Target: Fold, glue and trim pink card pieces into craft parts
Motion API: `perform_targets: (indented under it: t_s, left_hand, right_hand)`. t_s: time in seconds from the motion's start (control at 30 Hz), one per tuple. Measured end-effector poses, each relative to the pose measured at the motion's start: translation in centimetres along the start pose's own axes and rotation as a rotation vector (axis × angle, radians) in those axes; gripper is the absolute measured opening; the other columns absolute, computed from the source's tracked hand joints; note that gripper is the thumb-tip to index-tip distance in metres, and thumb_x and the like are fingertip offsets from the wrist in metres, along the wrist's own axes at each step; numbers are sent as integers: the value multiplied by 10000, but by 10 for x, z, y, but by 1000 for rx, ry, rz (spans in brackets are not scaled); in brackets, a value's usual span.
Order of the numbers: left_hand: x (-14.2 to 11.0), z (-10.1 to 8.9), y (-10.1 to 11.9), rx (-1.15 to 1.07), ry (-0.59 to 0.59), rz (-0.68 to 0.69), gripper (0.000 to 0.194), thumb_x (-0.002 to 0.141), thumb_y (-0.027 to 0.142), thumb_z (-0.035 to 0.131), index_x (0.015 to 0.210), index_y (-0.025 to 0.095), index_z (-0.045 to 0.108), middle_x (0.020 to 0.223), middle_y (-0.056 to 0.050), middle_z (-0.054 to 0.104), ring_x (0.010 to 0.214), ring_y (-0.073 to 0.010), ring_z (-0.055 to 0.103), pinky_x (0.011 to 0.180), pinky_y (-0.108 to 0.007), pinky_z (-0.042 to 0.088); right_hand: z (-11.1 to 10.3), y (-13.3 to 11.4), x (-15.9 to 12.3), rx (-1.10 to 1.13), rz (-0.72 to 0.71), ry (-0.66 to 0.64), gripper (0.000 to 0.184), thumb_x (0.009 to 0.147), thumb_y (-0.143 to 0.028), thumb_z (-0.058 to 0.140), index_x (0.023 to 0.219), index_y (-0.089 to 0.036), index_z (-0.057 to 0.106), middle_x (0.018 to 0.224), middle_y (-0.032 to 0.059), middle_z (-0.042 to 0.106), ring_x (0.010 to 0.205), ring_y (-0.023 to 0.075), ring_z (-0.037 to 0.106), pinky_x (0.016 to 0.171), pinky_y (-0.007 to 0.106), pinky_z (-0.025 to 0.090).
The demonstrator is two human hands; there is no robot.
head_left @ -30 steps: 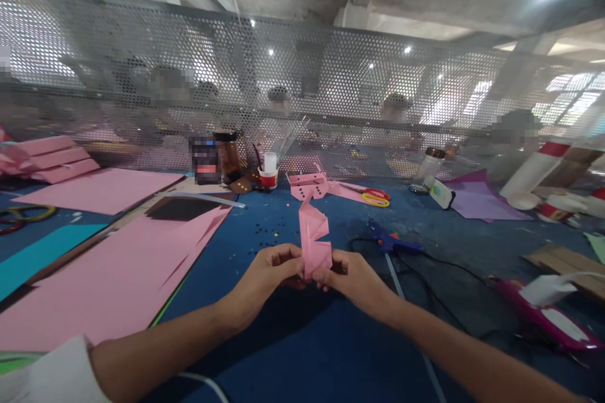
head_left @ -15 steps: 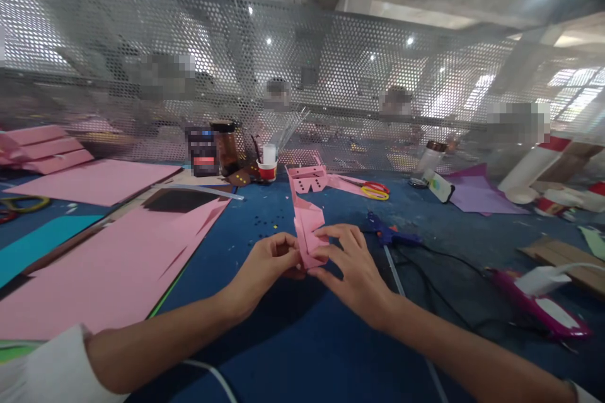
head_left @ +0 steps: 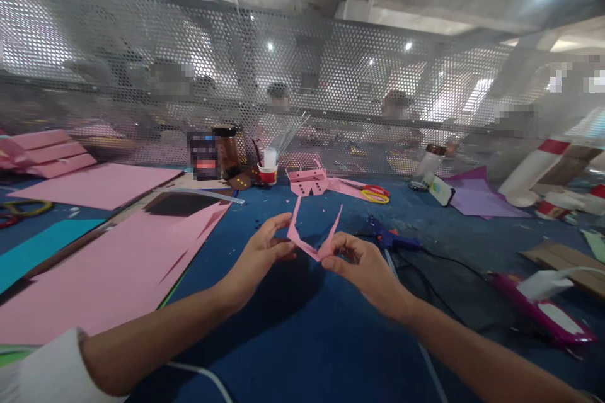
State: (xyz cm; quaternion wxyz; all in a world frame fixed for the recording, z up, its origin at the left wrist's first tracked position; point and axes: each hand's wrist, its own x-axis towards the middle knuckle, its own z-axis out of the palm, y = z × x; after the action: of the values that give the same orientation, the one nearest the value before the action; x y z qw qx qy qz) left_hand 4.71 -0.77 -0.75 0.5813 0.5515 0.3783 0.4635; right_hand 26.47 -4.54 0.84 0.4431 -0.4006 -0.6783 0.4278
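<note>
A folded pink paper piece (head_left: 305,247) is held up over the blue table, its two side flaps standing and spread apart. My right hand (head_left: 362,264) is closed on it, pinching its lower right corner between thumb and fingers. On the other side, my left hand (head_left: 259,258) has its fingers apart, with the fingertips at the left flap. Beyond the hands lies a pink paper form with black dots (head_left: 308,184), next to scissors with red and yellow handles (head_left: 375,194). A blue glue gun (head_left: 394,237) lies right of my right hand.
Pink sheets (head_left: 118,258) and a teal sheet (head_left: 45,245) cover the left side. Toward the back stand a brown jar (head_left: 230,154) and a paper cup (head_left: 268,174). A magenta power strip (head_left: 543,308) with cords lies at right. A perforated metal screen (head_left: 321,75) stands behind the table.
The pink paper piece has turned and opened from a flatter, upright shape to a spread one. My left fingers have loosened and moved slightly left; my right hand has shifted to a corner pinch.
</note>
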Motion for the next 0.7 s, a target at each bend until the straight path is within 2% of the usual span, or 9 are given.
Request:
perform_targets:
  t_s: [0.07, 0.17, 0.23, 0.4, 0.57, 0.7]
  left_hand:
    - [1, 0, 4, 11, 14, -8, 645, 781, 288, 736, 1373, 222, 488, 1434, -118, 550, 1067, -235, 649, 821, -322, 538]
    - [2, -1, 10, 26, 25, -23, 694, 781, 289, 755, 1396, 176, 453, 1286, -139, 650, 1016, -225, 662, 820, -322, 517]
    - [4, -3, 13, 56, 45, -19, 681, 780, 288, 769, 1379, 165, 470, 1201, -127, 687, 966, -212, 672, 835, -333, 510]
    - [3, -12, 19, 154, 68, 0, 588, 781, 343, 785, 1297, 179, 555, 1226, -111, 652, 817, -172, 666, 757, -333, 529]
    - [-7, -25, 20, 176, 16, -87, 564, 761, 357, 812, 1248, 180, 589, 1217, -105, 634, 858, -210, 697, 795, -362, 561]
    - [-14, -35, 17, 210, -25, -111, 539, 786, 354, 798, 1252, 195, 578, 1173, -73, 626, 840, -192, 703, 745, -323, 567]
  right_hand:
    - [-1, 2, 1, 105, 51, -9, 215, 855, -404, 758, 881, -207, 676, 884, 7, 659, 836, 160, 591, 806, 281, 468]
    - [-5, 7, 3, 220, 86, 17, 255, 847, -434, 765, 917, -205, 677, 918, 18, 650, 872, 164, 584, 824, 285, 462]
    - [-8, 10, 5, 250, 80, 44, 266, 858, -449, 751, 941, -206, 683, 955, 26, 652, 925, 174, 585, 874, 296, 453]
    - [-13, 12, 11, 261, 107, 78, 309, 884, -487, 707, 979, -193, 697, 984, 48, 660, 928, 183, 577, 876, 302, 452]
    - [-10, 18, 12, 314, 189, 60, 277, 905, -460, 681, 975, -193, 705, 977, 36, 656, 884, 166, 564, 829, 284, 436]
    - [-6, 24, 11, 305, 250, 22, 257, 929, -435, 652, 990, -191, 707, 987, 31, 661, 895, 164, 564, 833, 287, 421]
